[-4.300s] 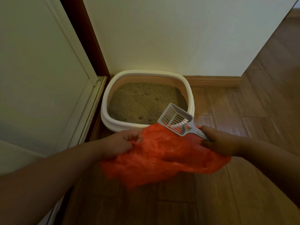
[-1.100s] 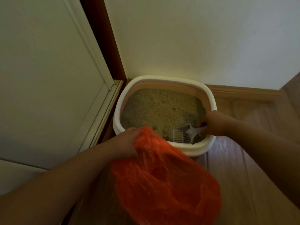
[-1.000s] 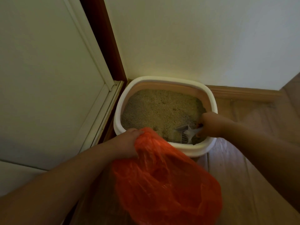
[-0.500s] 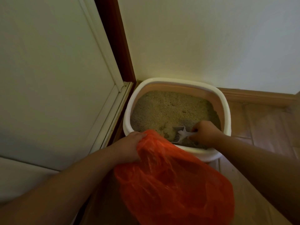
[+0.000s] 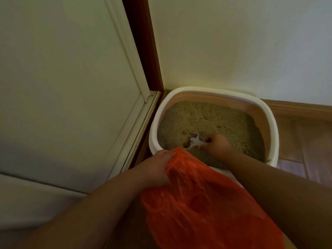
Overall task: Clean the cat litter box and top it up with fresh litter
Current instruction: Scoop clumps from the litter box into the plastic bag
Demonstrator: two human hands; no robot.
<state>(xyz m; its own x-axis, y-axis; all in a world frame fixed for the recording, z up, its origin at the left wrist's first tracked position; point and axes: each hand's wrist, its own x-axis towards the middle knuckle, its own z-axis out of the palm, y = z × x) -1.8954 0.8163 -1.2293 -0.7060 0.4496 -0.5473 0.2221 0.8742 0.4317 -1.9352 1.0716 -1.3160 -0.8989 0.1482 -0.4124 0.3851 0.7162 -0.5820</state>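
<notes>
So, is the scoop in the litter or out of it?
In. The scoop, held by the right hand, has its head dug into the litter.

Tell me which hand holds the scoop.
The right hand: it grips the white scoop down in the litter, while the left hand clutches the orange bag.

Single head cam, looks fwd and steeply down, close over litter box (image 5: 213,121) in corner.

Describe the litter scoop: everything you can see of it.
The litter scoop is small, of pale grey-white plastic, with a slotted head and a short handle. The right hand grips the handle. The head is tilted and dug into the tan litter near the front of the litter box, just beyond the orange bag. Its contents cannot be made out.
</notes>
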